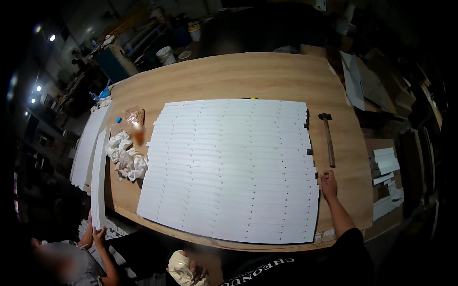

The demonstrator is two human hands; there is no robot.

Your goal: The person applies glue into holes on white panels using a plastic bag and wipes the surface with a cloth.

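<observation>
Now with the right hand (329,185) just beside the white panel (229,167)

Have the right hand at the worktop (355,195), near the lowest of several dark tabs (316,175) along the panel's right edge. Show bent fingers there, drawn toward the palm; cannot tell whether pinching anything small. Have the left hand (198,272) at the lower border of the view, beside a bunched cream cloth (179,267); see curled fingers against it, but cannot tell whether gripping.

Find the panel flat across the middle of the worktop, made of many narrow slats laid side by side, with staggered ends left and right and columns of small dark dots. See a hammer (329,143) lying to the right of the panel, just beyond the right hand, with its head at the far end. Glimpse a small yellow-and-black object (250,98) at the panel's far edge, mostly hidden.

Left of the panel, see crumpled white rags (128,159) close by; past them, a clear bag (134,116) with brown contents, a blue cap (119,119) beside it, and something orange (138,136), too blurred to name. At lower left, see a co-worker (71,260) gripping a long white strip (98,181) along the worktop's left edge. Beyond the worktop, note a white pail (165,56).
</observation>
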